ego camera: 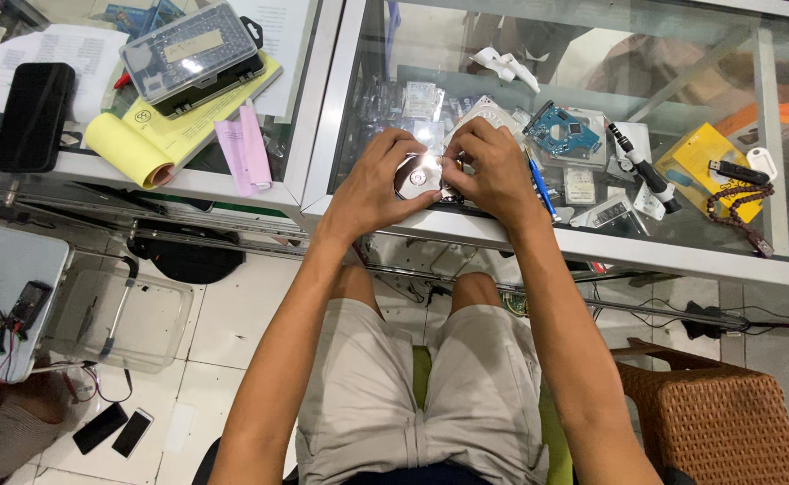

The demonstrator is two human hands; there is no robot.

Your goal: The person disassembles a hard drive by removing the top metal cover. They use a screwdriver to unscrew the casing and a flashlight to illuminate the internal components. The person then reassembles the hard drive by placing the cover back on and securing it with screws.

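Note:
An opened hard drive with a shiny round platter [418, 176] lies on the glass counter top [682, 242] near its front edge. My left hand [374, 180] rests on the drive's left side, fingers curled over its rim. My right hand [493, 166] covers the drive's right side, fingertips pinched close to the platter; what they grip is hidden. A blue circuit board [563, 131] lies just right of my right hand, and a blue pen [541, 187] lies beside my right wrist.
A clear screwdriver-bit case [188, 49], a yellow paper pad [156, 135], pink slips [244, 153] and a black phone [33, 115] sit on the left counter. A black tool [644, 166], yellow box [709, 162] and bead string [736, 211] lie right. A wicker stool [718, 413] stands lower right.

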